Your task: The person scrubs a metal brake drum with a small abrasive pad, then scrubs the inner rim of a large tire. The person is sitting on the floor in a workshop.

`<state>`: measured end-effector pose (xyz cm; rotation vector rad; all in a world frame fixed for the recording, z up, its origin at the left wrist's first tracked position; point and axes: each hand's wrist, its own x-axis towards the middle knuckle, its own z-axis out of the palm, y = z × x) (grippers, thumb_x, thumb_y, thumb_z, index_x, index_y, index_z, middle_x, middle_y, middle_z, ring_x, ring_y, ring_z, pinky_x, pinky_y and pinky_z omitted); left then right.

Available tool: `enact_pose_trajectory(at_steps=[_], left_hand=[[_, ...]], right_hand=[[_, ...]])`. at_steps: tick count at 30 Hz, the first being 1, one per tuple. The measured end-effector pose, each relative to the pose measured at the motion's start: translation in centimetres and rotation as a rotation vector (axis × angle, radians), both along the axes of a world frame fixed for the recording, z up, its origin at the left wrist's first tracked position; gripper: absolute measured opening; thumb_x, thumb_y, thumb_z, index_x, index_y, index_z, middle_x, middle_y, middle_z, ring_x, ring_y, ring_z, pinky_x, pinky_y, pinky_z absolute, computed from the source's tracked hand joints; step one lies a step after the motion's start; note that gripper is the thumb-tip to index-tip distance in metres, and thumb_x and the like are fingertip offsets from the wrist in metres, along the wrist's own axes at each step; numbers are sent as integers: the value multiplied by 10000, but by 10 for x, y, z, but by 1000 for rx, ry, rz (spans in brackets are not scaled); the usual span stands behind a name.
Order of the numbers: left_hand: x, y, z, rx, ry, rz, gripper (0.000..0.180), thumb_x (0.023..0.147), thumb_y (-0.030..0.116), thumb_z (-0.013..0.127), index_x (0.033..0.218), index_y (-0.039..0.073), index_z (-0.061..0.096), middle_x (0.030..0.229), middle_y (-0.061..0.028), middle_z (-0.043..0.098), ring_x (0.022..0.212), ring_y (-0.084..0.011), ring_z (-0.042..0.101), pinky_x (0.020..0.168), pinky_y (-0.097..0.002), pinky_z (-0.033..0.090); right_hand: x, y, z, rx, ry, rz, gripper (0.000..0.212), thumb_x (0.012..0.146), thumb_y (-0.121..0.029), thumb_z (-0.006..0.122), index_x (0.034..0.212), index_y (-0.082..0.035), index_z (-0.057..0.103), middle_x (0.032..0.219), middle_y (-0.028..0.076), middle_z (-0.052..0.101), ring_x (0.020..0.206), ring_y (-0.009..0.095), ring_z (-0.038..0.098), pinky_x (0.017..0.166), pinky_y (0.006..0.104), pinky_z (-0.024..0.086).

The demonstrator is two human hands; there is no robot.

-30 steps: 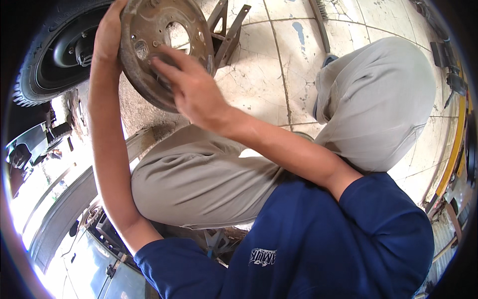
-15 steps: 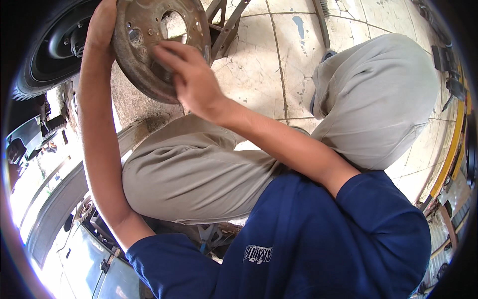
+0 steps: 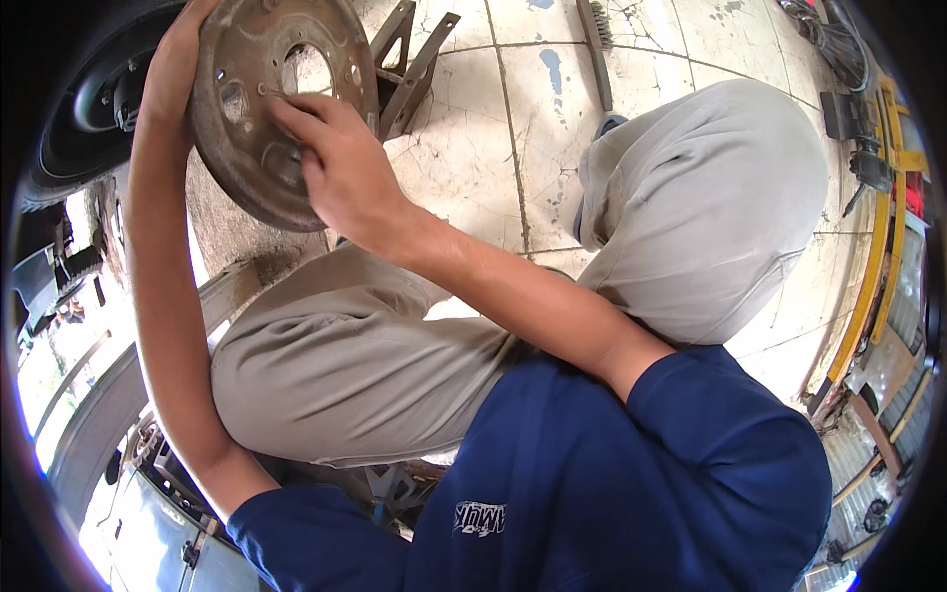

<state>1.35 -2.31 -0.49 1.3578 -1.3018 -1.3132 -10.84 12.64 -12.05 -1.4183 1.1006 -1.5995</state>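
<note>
A round, rusty brake backing plate (image 3: pixel 227 158) with a large centre hole and several smaller holes is tilted up at the upper left. My left hand (image 3: pixel 184 44) grips its left rim, with the fingers hidden behind the plate. Across the plate's face reaches my right hand (image 3: pixel 340 163), its fingers closed and the fingertips touching the metal beside a small hole left of the centre hole. Something small and thin may be pinched there, too small to make out.
An angled metal stand (image 3: pixel 419 74) is right of the plate. A wire brush (image 3: pixel 598 59) lies on the tiled floor (image 3: pixel 464 158). A black wheel (image 3: pixel 74 128) is at the far left. Yellow metal bars (image 3: pixel 868 286) run along the right, and my bent knees (image 3: pixel 710 197) flank the floor.
The view has shifted, so everything sits a little left and lower. The right hand's blurred fingers now rest steadier on the plate, while the left hand keeps its grip.
</note>
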Motion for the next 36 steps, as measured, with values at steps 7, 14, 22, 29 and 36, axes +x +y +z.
enact_pose_trajectory(at_steps=[7, 14, 22, 29, 36], left_hand=[[-33, 24, 7, -108, -32, 3, 350, 1079, 254, 496, 1309, 30, 635, 1208, -93, 702, 1083, -183, 670, 960, -328, 545], [-26, 26, 15, -80, -61, 17, 362, 1072, 259, 503, 1320, 26, 626, 1225, -96, 696, 1102, -192, 664, 972, -336, 540], [-20, 26, 9, -102, -71, -10, 384, 1066, 279, 517, 1338, 25, 614, 1251, -100, 688, 1109, -202, 665, 970, -343, 545], [-33, 24, 12, -65, -54, 25, 402, 1058, 293, 536, 1350, 28, 613, 1253, -100, 687, 1111, -199, 665, 955, -336, 551], [-42, 14, 18, -55, -58, 42, 402, 1058, 286, 532, 1355, 28, 612, 1258, -99, 685, 1116, -202, 662, 968, -337, 542]], right_hand=[[-8, -3, -9, 66, 56, 45, 511, 898, 88, 516, 1387, -28, 610, 1358, 204, 623, 1237, 385, 607, 1053, 424, 491], [-10, -1, 10, 8, -7, 109, 488, 921, 61, 523, 1395, -27, 600, 1388, 211, 632, 1314, 364, 592, 1110, 401, 489], [-10, -2, 21, 208, -95, 181, 471, 914, 30, 552, 1377, -31, 614, 1358, 217, 644, 1309, 391, 578, 1083, 464, 474], [-14, -5, -34, 121, 190, 104, 479, 919, 32, 534, 1395, 1, 576, 1408, 228, 608, 1274, 399, 596, 1077, 458, 477], [-16, -12, -49, -42, 329, 15, 511, 887, 24, 539, 1394, -10, 587, 1422, 217, 601, 1276, 410, 585, 1083, 440, 476]])
